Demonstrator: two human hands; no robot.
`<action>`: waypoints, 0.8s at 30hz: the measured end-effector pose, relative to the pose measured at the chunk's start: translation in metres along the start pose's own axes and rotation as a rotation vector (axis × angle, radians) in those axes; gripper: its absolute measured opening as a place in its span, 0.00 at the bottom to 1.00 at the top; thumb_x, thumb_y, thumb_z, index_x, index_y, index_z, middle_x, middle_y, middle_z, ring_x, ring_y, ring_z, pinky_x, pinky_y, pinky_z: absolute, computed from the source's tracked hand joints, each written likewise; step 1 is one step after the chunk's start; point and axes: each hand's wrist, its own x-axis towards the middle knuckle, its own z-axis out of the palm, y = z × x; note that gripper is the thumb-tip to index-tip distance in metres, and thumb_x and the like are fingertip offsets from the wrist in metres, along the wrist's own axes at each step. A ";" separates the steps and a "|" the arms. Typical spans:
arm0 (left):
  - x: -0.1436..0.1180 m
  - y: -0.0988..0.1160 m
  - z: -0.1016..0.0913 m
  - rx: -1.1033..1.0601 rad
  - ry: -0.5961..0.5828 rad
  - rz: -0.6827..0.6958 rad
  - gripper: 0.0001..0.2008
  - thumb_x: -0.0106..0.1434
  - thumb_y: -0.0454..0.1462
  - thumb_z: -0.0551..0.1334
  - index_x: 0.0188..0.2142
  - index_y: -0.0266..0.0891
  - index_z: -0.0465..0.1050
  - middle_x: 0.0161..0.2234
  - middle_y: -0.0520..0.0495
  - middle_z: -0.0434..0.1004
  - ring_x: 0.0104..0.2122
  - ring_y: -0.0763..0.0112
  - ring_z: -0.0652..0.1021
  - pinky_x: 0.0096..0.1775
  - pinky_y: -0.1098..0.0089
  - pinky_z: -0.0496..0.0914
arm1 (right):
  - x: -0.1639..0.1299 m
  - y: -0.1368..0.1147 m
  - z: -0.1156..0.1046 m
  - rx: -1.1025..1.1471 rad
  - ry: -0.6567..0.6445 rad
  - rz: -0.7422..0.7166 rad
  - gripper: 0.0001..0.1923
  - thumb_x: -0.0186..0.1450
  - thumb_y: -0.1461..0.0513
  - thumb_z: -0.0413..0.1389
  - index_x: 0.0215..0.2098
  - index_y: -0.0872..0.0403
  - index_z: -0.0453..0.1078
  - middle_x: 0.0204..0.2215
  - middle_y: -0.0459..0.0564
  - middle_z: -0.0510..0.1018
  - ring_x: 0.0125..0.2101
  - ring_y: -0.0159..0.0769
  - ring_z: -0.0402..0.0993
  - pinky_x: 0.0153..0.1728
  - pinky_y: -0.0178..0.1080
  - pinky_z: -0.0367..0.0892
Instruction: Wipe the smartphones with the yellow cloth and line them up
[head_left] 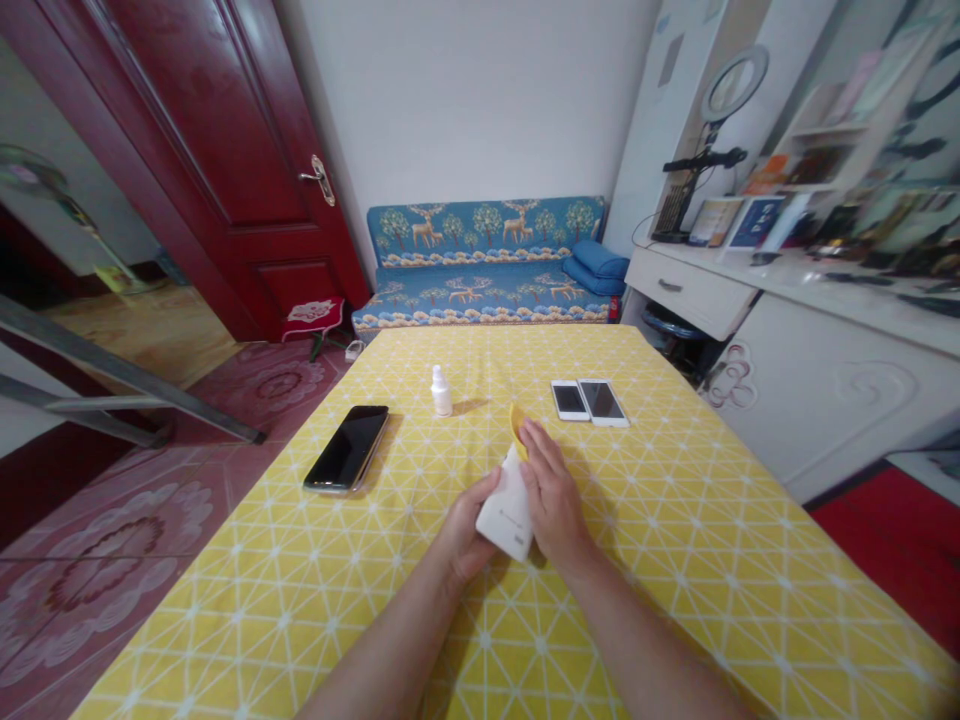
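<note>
My left hand (466, 530) grips a white phone-shaped device (506, 515) from its left edge, holding it tilted above the yellow tablecloth (675, 520). Over the device's right side lies my right hand (551, 495), its fingers pressing a small yellow cloth (517, 425) against the device's upper end. A small white bottle (441, 391) stands upright beyond the hands. To the left lies a black phone (347, 447), face up. Two white phones (589, 401) rest side by side to the right of the bottle.
A blue deer-patterned sofa (484, 262) stands past the table's far edge. A dark red door (225, 170) is at the left. White cabinets and a drawer (690, 290) with a ring light (733, 85) fill the right side.
</note>
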 end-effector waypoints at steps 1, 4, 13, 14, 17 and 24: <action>0.000 0.001 0.000 -0.006 0.014 0.006 0.14 0.64 0.38 0.59 0.43 0.28 0.74 0.34 0.39 0.82 0.33 0.64 0.80 0.40 0.67 0.73 | 0.000 0.002 -0.001 0.008 0.026 0.027 0.25 0.72 0.62 0.42 0.66 0.50 0.54 0.65 0.52 0.59 0.66 0.40 0.50 0.64 0.56 0.51; -0.001 0.004 0.002 -0.055 0.029 0.011 0.15 0.66 0.38 0.56 0.44 0.27 0.73 0.34 0.39 0.82 0.33 0.63 0.81 0.42 0.66 0.72 | -0.002 0.004 -0.002 0.044 0.059 0.095 0.24 0.72 0.62 0.42 0.66 0.51 0.55 0.65 0.53 0.59 0.65 0.39 0.51 0.64 0.54 0.51; 0.003 0.021 -0.007 -0.289 0.038 0.173 0.20 0.70 0.39 0.49 0.55 0.31 0.68 0.35 0.41 0.83 0.36 0.65 0.82 0.45 0.66 0.73 | -0.017 -0.020 0.010 0.176 -0.115 -0.003 0.24 0.71 0.64 0.44 0.65 0.49 0.57 0.66 0.51 0.58 0.66 0.40 0.49 0.64 0.54 0.53; 0.004 0.023 -0.009 -0.316 0.053 0.200 0.21 0.70 0.38 0.48 0.56 0.31 0.67 0.35 0.41 0.83 0.35 0.66 0.82 0.45 0.67 0.73 | -0.018 -0.024 0.011 0.185 -0.146 -0.036 0.24 0.71 0.64 0.45 0.64 0.49 0.58 0.65 0.51 0.59 0.66 0.41 0.49 0.64 0.54 0.54; 0.005 0.031 -0.015 -0.355 0.086 0.254 0.23 0.70 0.39 0.46 0.59 0.29 0.64 0.35 0.39 0.82 0.36 0.66 0.82 0.45 0.68 0.73 | -0.020 -0.034 0.011 0.224 -0.235 -0.143 0.23 0.70 0.65 0.46 0.62 0.50 0.61 0.63 0.52 0.63 0.66 0.42 0.50 0.62 0.54 0.57; -0.004 0.046 -0.014 -0.318 -0.059 0.362 0.26 0.69 0.41 0.47 0.64 0.34 0.57 0.51 0.35 0.76 0.51 0.58 0.77 0.53 0.59 0.69 | -0.016 -0.027 0.008 0.306 -0.173 -0.093 0.19 0.69 0.64 0.47 0.56 0.49 0.69 0.56 0.52 0.73 0.59 0.40 0.66 0.58 0.50 0.64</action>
